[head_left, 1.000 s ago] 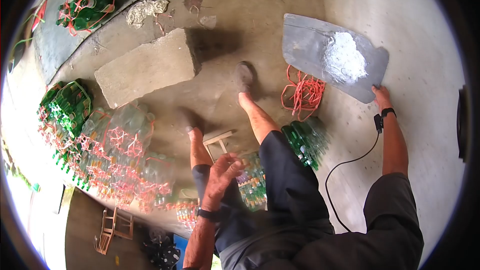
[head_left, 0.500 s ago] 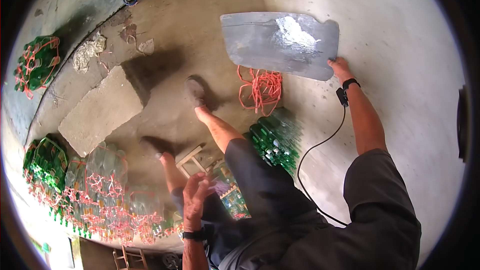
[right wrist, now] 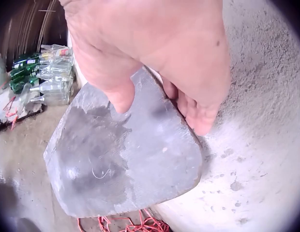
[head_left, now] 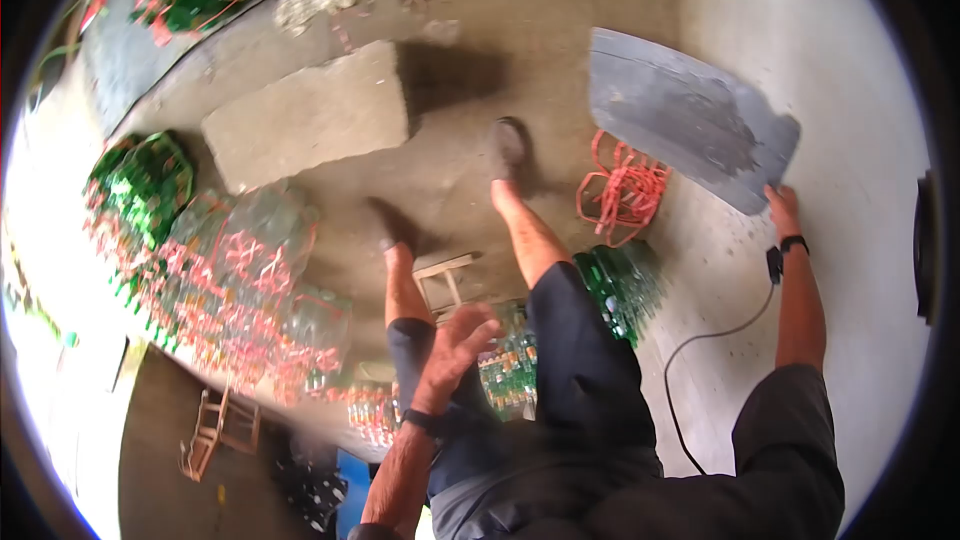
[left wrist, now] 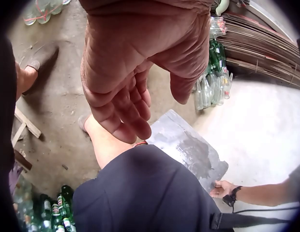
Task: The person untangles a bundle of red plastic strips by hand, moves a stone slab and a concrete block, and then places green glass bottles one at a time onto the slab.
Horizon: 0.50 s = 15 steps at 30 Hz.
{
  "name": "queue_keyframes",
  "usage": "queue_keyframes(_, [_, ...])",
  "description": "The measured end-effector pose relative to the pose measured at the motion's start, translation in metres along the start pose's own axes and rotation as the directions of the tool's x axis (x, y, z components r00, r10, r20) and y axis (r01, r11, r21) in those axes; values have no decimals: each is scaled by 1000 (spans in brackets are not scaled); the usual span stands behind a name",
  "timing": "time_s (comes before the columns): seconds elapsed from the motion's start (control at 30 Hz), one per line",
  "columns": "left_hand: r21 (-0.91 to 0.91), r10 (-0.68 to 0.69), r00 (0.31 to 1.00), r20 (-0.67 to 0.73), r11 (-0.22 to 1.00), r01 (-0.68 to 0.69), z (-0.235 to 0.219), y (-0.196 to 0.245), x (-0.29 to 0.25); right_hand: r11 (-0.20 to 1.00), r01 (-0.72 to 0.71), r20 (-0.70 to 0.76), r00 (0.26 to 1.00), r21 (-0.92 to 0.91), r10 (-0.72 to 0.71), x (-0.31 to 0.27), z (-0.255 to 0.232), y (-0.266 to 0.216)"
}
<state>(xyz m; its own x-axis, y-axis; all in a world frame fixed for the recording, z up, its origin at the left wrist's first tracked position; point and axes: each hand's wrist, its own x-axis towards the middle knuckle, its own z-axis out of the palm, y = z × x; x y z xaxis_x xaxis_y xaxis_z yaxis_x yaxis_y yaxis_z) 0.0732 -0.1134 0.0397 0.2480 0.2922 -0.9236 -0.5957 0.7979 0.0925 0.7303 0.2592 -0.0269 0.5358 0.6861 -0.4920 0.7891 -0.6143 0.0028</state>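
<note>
My right hand (head_left: pixel 785 210) grips the lower corner edge of a grey flat board (head_left: pixel 640 90) that stands by the pale wall. In the right wrist view the thumb lies on the board's face and the fingers pass behind its edge. A darker, damp-looking patch (right wrist: pixel 89 150) covers part of that face. My left hand (head_left: pixel 455 355) hovers over my lap, holding nothing; the left wrist view shows its fingers (left wrist: pixel 123 113) loosely bent and the thumb apart. A tangle of red strips (head_left: pixel 628 190) lies on the floor below the board.
Green bottles (head_left: pixel 620 290) stand against the wall beside my leg. A large stone block (head_left: pixel 310 115) lies on the floor ahead. Bundled bottles tied with red strips (head_left: pixel 240 290) fill the left side. A small wooden stool (head_left: pixel 440 280) sits between my legs.
The head view swings one way, then back. The bright white glare on the board has gone, leaving a dark patch. My right hand keeps its hold; my left hand stays over my lap.
</note>
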Motion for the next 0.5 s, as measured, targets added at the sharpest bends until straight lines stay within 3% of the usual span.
queue_keyframes(0.07, [-20,-3,1000,3,1000,3,-2,-3,0,997,50,-3,999,-51,-50,29,8,17])
queue_keyframes(0.13, [-46,16,1000,-12,999,-16,-6,-4,4,989,106,-21,994,-99,-109,31,32,-9])
queue_keyframes(0.17, [-62,14,1000,2,998,-13,-8,-5,5,922,315,-57,941,-227,-335,19,53,-27])
queue_keyframes(0.2, [-77,13,1000,16,997,-12,-9,-5,6,795,493,-64,835,-353,-546,0,77,-52])
queue_keyframes(0.27, [-89,40,999,10,995,-39,-12,-8,12,779,612,266,780,-136,-566,-55,130,-135])
queue_keyframes(0.3, [-92,53,999,13,994,-51,-14,-10,15,693,710,282,694,-120,-662,-99,157,-190])
queue_keyframes(0.33, [-97,65,998,23,993,-63,-17,-11,18,680,732,317,654,-37,-687,-132,190,-233])
queue_keyframes(0.37, [-105,73,997,17,992,-71,-19,-11,21,576,817,412,521,11,-747,-168,212,-284])
queue_keyframes(0.4, [-124,96,995,9,988,-94,-21,-10,22,471,876,391,400,105,-829,-190,245,-317])
queue_keyframes(0.5, [-149,136,991,-6,980,-135,-36,-5,39,310,944,427,236,111,-873,-278,311,-431])
